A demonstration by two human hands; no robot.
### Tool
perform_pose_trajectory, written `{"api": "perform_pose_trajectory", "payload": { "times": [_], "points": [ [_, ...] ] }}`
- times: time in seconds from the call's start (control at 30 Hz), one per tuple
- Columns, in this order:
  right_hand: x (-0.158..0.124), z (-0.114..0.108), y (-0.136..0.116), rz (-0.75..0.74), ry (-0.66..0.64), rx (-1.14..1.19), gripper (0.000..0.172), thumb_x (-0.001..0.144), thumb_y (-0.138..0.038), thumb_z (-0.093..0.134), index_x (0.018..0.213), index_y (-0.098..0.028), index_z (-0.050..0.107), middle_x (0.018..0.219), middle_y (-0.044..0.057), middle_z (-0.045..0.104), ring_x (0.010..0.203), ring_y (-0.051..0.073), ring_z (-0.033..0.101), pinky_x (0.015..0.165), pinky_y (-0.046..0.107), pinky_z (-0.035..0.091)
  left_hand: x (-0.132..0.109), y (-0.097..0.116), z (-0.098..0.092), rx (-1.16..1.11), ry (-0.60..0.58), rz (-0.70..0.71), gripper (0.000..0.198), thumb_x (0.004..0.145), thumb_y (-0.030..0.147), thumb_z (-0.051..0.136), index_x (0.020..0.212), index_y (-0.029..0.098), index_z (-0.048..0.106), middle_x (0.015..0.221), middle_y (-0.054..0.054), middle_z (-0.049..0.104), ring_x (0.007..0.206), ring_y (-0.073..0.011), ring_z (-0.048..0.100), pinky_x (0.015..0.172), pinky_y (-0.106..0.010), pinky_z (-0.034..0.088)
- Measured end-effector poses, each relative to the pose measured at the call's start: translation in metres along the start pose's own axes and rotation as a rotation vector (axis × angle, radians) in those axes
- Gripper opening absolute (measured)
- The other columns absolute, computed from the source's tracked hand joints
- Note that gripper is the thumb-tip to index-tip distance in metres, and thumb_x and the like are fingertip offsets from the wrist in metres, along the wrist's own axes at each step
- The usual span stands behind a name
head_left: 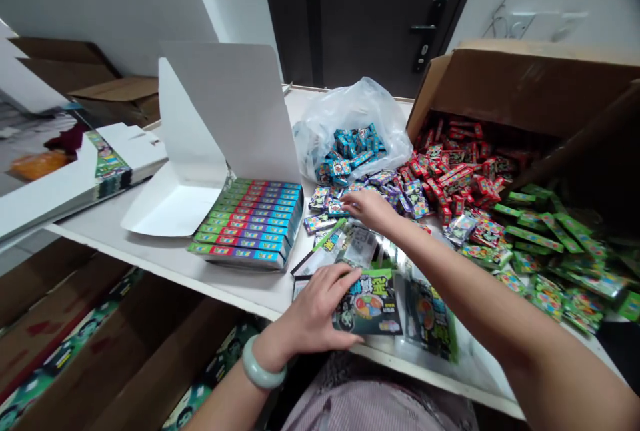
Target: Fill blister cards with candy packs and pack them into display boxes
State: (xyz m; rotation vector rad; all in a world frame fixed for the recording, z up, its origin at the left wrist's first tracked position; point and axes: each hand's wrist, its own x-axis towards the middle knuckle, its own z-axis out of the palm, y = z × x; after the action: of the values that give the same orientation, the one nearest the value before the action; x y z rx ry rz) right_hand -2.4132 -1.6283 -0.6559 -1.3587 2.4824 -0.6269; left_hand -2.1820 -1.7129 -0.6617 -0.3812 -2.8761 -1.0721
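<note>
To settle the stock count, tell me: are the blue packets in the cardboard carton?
No, the blue packets lie in a clear plastic bag, while the cardboard carton holds red packets.

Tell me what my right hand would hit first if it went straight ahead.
Probably the small printed packets just beyond the fingertips of your right hand, though depth is hard to judge from this view.

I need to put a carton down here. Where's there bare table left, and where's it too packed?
Bare tabletop runs along the front edge, left of the stacked boxes. A narrow strip lies between the white card display and the plastic bag. Beyond the right hand, loose red packets and green packets crowd everything.
</note>
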Motion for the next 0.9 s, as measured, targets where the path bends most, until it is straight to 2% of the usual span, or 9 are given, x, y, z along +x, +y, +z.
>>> {"api": "perform_pose_trajectory", "payload": {
  "times": [0.1, 0.2, 0.27, 0.43, 0.53, 0.63, 0.73, 0.8, 0.9],
  "points": [
    [0.05, 0.019, 0.001, 0.042, -0.068, -0.092, 0.018, 0.068, -0.023, 0.08, 0.083, -0.016, 0.074, 0.1, 0.017, 0.071, 0.109, 0.037, 0.057, 0.095, 0.049, 0.038, -0.006, -0.004, -0.002, 0.003, 0.019, -0.032, 0.1, 0.065, 0.047, 0.078, 0.147, 0.024, 0.025, 0.135, -0.015, 0.046, 0.123, -0.034, 0.046, 0.102, -0.051, 0.043],
    [0.066, 0.027, 0.011, 0.079, -0.119, -0.106, 0.026, 0.05, -0.023, 0.089, 0.068, -0.015, 0.072, 0.093, 0.018, 0.071, 0.106, 0.042, 0.056, 0.094, 0.054, 0.035, -0.012, -0.011, -0.003, -0.005, 0.032, -0.063, 0.1, 0.065, 0.048, 0.078, 0.147, 0.025, 0.025, 0.135, -0.015, 0.047, 0.123, -0.0342, 0.047, 0.102, -0.052, 0.043],
    [0.066, 0.025, 0.018, 0.078, -0.122, -0.068, 0.025, 0.053, -0.027, 0.088, 0.07, -0.018, 0.071, 0.089, 0.013, 0.072, 0.103, 0.038, 0.058, 0.094, 0.052, 0.035, -0.014, -0.016, -0.004, -0.016, 0.04, -0.075, 0.1, 0.064, 0.048, 0.078, 0.147, 0.025, 0.026, 0.135, -0.015, 0.046, 0.124, -0.0342, 0.046, 0.103, -0.052, 0.043],
    [0.051, 0.01, 0.021, 0.026, -0.032, 0.135, 0.017, 0.082, -0.031, 0.065, 0.096, -0.022, 0.067, 0.095, 0.0, 0.071, 0.092, 0.019, 0.063, 0.086, 0.034, 0.045, -0.012, -0.018, -0.006, -0.005, 0.06, -0.077, 0.103, 0.064, 0.046, 0.079, 0.148, 0.025, 0.024, 0.136, -0.015, 0.045, 0.126, -0.0344, 0.045, 0.104, -0.053, 0.042],
    [0.021, -0.004, 0.016, -0.026, -0.016, 0.411, 0.018, 0.085, -0.03, 0.058, 0.099, -0.019, 0.063, 0.09, 0.001, 0.068, 0.08, 0.014, 0.063, 0.073, 0.027, 0.05, -0.013, -0.017, -0.007, 0.021, 0.081, -0.07, 0.102, 0.065, 0.045, 0.079, 0.148, 0.025, 0.023, 0.136, -0.015, 0.045, 0.126, -0.034, 0.045, 0.104, -0.053, 0.043],
    [-0.033, -0.021, 0.021, -0.079, 0.044, 0.591, 0.018, 0.083, -0.026, 0.059, 0.1, -0.019, 0.061, 0.09, 0.002, 0.066, 0.077, 0.014, 0.061, 0.069, 0.028, 0.05, -0.016, -0.018, -0.008, 0.058, 0.11, -0.067, 0.097, 0.068, 0.043, 0.078, 0.148, 0.026, 0.025, 0.136, -0.014, 0.045, 0.125, -0.0337, 0.046, 0.104, -0.052, 0.043],
    [-0.097, -0.031, 0.038, -0.144, 0.153, 0.374, 0.016, 0.083, -0.017, 0.057, 0.097, -0.021, 0.064, 0.096, 0.005, 0.063, 0.089, 0.018, 0.06, 0.078, 0.032, 0.05, -0.016, -0.018, -0.008, 0.104, 0.114, -0.073, 0.093, 0.07, 0.043, 0.076, 0.147, 0.026, 0.027, 0.135, -0.013, 0.045, 0.125, -0.0339, 0.047, 0.105, -0.051, 0.043],
    [-0.134, -0.029, 0.052, -0.153, 0.193, 0.177, 0.022, 0.081, -0.011, 0.055, 0.097, -0.021, 0.065, 0.1, 0.007, 0.061, 0.098, 0.021, 0.057, 0.086, 0.037, 0.048, -0.012, -0.018, -0.007, 0.119, 0.11, -0.067, 0.09, 0.072, 0.043, 0.075, 0.147, 0.027, 0.027, 0.135, -0.013, 0.045, 0.126, -0.0338, 0.047, 0.105, -0.05, 0.042],
    [-0.175, -0.021, 0.068, -0.138, 0.065, -0.021, 0.031, 0.079, -0.004, 0.053, 0.102, -0.02, 0.067, 0.103, 0.01, 0.061, 0.101, 0.024, 0.055, 0.087, 0.041, 0.047, -0.002, -0.017, -0.006, 0.131, 0.094, -0.047, 0.086, 0.075, 0.044, 0.072, 0.146, 0.027, 0.027, 0.135, -0.012, 0.043, 0.126, -0.0327, 0.046, 0.106, -0.048, 0.042]
  ]
}}
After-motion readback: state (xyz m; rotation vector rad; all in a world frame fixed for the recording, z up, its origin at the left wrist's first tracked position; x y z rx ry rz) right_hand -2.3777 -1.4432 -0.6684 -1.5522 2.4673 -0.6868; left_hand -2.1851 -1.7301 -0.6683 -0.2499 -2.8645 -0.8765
